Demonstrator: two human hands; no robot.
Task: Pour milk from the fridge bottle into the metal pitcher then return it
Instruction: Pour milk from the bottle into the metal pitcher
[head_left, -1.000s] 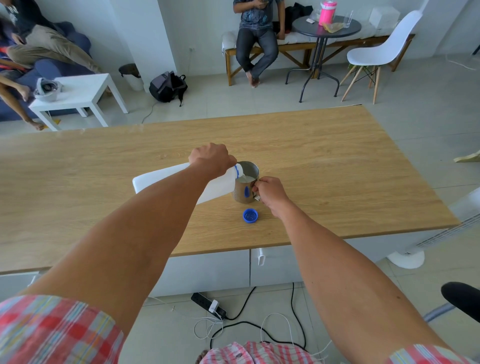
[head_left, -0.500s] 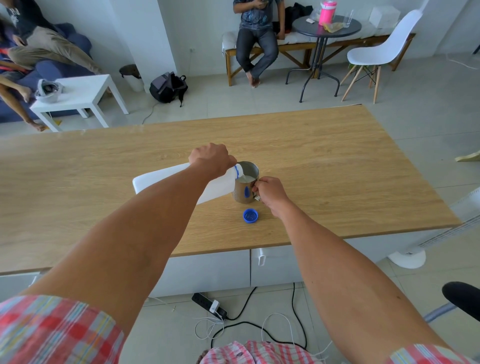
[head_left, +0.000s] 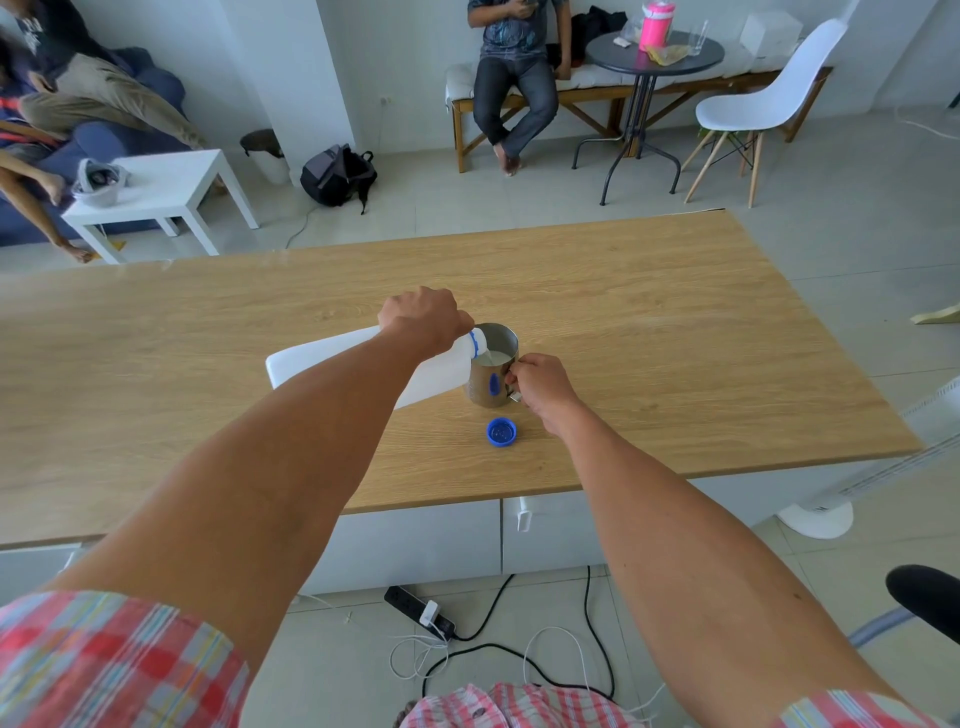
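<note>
A white plastic milk bottle (head_left: 311, 361) with a blue neck ring lies tipped nearly flat, its mouth over the rim of the metal pitcher (head_left: 491, 376). My left hand (head_left: 423, 322) grips the bottle near its neck. Milk runs from the mouth into the pitcher, where a white surface shows inside. My right hand (head_left: 543, 387) holds the pitcher's handle, and the pitcher stands upright on the wooden table (head_left: 675, 338). The bottle's blue cap (head_left: 502, 432) lies on the table just in front of the pitcher.
The table's near edge runs above white drawers. A power strip and cables (head_left: 421, 613) lie on the floor below. A fan base (head_left: 815, 519) stands at the right. Beyond the table are a white side table (head_left: 166, 192), a backpack (head_left: 337, 174), a round table, a chair and seated people.
Nothing has visibly moved; both hands hold their places while milk keeps flowing into the pitcher.
</note>
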